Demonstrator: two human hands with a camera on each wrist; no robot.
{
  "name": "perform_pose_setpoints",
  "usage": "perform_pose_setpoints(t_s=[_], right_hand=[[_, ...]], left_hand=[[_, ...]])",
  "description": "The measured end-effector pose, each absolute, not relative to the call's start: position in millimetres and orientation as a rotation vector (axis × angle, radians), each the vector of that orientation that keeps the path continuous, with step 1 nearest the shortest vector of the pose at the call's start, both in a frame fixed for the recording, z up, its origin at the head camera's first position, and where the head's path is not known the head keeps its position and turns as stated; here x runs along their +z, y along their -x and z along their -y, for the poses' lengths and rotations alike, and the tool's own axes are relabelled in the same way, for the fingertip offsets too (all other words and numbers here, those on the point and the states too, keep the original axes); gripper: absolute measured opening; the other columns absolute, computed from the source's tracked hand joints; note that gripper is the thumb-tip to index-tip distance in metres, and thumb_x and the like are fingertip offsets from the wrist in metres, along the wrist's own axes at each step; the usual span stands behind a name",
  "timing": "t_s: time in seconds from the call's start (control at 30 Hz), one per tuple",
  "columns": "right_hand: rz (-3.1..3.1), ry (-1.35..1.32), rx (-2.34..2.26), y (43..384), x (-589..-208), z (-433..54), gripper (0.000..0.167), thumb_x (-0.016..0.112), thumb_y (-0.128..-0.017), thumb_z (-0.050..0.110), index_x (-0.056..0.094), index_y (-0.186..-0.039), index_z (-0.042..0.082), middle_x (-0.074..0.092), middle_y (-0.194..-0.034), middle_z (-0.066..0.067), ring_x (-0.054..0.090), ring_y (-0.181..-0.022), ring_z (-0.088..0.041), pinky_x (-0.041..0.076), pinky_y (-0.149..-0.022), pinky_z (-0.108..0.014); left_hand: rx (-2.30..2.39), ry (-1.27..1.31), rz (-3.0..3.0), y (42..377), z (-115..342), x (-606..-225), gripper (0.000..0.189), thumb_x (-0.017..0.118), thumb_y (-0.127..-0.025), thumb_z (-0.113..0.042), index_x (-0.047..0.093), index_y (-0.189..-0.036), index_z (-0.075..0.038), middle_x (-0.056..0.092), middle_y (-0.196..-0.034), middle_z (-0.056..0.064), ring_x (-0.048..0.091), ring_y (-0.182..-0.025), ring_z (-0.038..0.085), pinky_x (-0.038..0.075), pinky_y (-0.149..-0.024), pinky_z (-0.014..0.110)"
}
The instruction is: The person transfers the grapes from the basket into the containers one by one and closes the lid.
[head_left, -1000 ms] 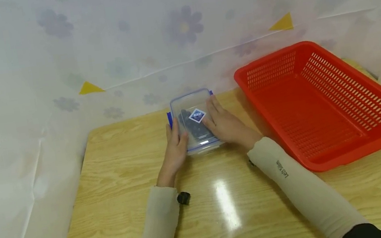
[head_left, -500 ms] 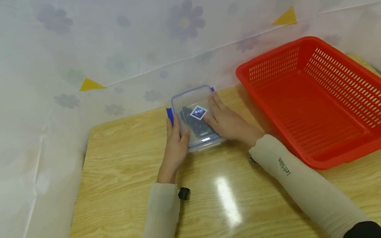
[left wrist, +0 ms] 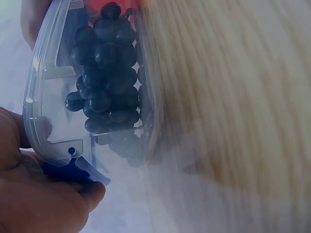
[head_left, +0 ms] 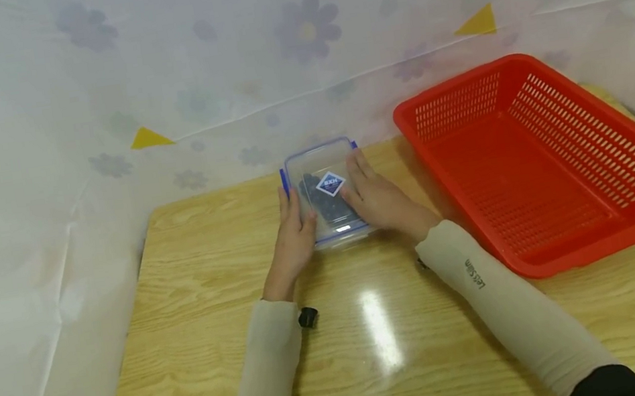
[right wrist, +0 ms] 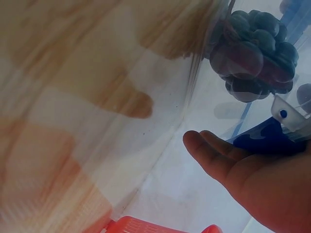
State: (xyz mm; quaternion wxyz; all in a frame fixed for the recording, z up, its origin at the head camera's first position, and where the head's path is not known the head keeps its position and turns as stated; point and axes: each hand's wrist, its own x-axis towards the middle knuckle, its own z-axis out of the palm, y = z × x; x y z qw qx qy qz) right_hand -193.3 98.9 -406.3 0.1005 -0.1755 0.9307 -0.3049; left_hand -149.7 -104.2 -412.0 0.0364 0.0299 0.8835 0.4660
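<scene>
A clear plastic food container (head_left: 318,157) with a blue-edged lid lies near the table's back edge. Dark grapes (left wrist: 104,77) show through its wall, under a diamond-shaped label (head_left: 330,184) on the lid. At the left side, my left hand (head_left: 294,236) pinches the edge, its thumb over the lid and a fingertip at the blue latch (left wrist: 70,174). My right hand (head_left: 382,204) lies along the opposite side. Its thumb rests on the lid while straight fingers press along the other blue latch (right wrist: 267,138), which they partly cover in the head view.
A red plastic basket (head_left: 460,218) with slotted walls stands to the right, close to my right forearm. The wooden table (head_left: 195,283) meets a flower-printed sheet (head_left: 212,57) behind and at the left. Yellow tape pieces (head_left: 475,21) stick to the sheet.
The left latch, sticking out beside the container earlier, now sits closer against its side. Both hands stay at the container's sides. The whole head view has shifted slightly.
</scene>
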Motion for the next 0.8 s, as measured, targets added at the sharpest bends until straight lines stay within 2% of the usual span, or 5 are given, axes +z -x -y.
perform_pose_setpoints(t_s=[0.2,0.5,0.8], right_hand=[[-2.750,0.526,-0.897,195.7,-408.2,-100.3,0.078,0.028,-0.108,0.052,-0.010,-0.161,0.010,-0.023,-0.165,-0.003,-0.010,-0.152,-0.021,0.010,-0.121,-0.044],[-2.738,0.537,-0.903,197.4,-408.4,-100.6,0.077,0.028,-0.108,0.050,-0.010,-0.160,0.008,-0.022,-0.166,-0.005,-0.008,-0.153,-0.023,0.010,-0.121,-0.044],[-2.726,0.548,-0.910,197.4,-407.9,-99.9,0.076,0.030,-0.109,0.046,-0.009,-0.160,0.007,-0.022,-0.166,-0.006,-0.010,-0.152,-0.021,0.009,-0.121,-0.042]], left_hand=[[1.504,-0.081,-2.681,150.5,101.9,-410.7,0.064,0.043,-0.109,-0.017,0.009,-0.161,-0.004,-0.016,-0.165,0.016,-0.005,-0.152,0.028,0.002,-0.121,0.039],[1.580,-0.078,-2.650,152.1,100.0,-410.5,0.064,0.043,-0.108,-0.011,0.008,-0.161,-0.002,-0.012,-0.166,0.015,-0.006,-0.152,0.024,0.000,-0.121,0.035],[1.539,-0.076,-2.701,153.2,95.7,-409.6,0.060,0.039,-0.107,-0.007,0.009,-0.158,0.004,-0.011,-0.165,0.020,-0.006,-0.152,0.025,-0.001,-0.120,0.033]])
